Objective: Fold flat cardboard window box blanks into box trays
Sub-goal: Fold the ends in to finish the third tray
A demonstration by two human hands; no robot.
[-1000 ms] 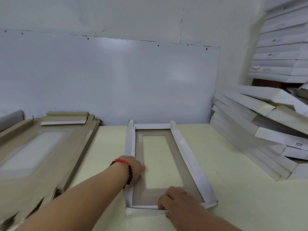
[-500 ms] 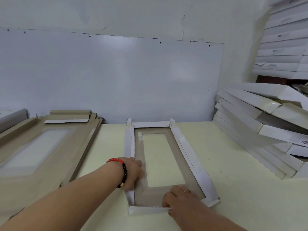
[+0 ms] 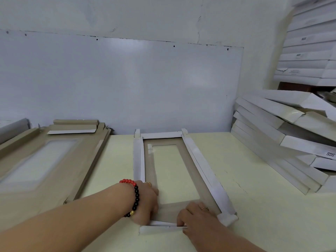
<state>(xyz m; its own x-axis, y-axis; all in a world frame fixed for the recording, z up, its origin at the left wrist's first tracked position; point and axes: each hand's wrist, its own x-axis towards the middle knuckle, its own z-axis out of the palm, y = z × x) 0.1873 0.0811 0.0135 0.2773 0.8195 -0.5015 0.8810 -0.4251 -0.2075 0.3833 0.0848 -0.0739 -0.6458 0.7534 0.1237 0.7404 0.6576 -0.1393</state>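
A window box blank [image 3: 174, 171] is laid on the pale yellow table [image 3: 236, 179], its long axis running away from the viewer toward the grey wall panel [image 3: 127, 84]. Brown board is seen facing up around a clear rectangular window. The white side flaps along both long edges are turned up and inward; the far end flap is raised too.

The left hand [image 3: 145, 202] is placed at the near-left corner of the blank, palm down, fingers bent over the left wall where it meets the brown floor. Whether the wall is pinched or only pressed cannot be told. A red and black bead bracelet [image 3: 133, 195] is worn on that wrist.

The right hand [image 3: 194, 215] is set on the near end of the blank, fingers curled down onto the brown floor, thumb side against the folded near end flap [image 3: 161, 229], which lies white along the near edge. A ring is seen on one finger.

To the left, a stack of flat brown blanks [image 3: 41, 160] with windows is spread on the table. To the right, finished white boxes [image 3: 283, 142] are leaned in a slanted pile, with more stacked on a shelf [image 3: 309, 51] above.
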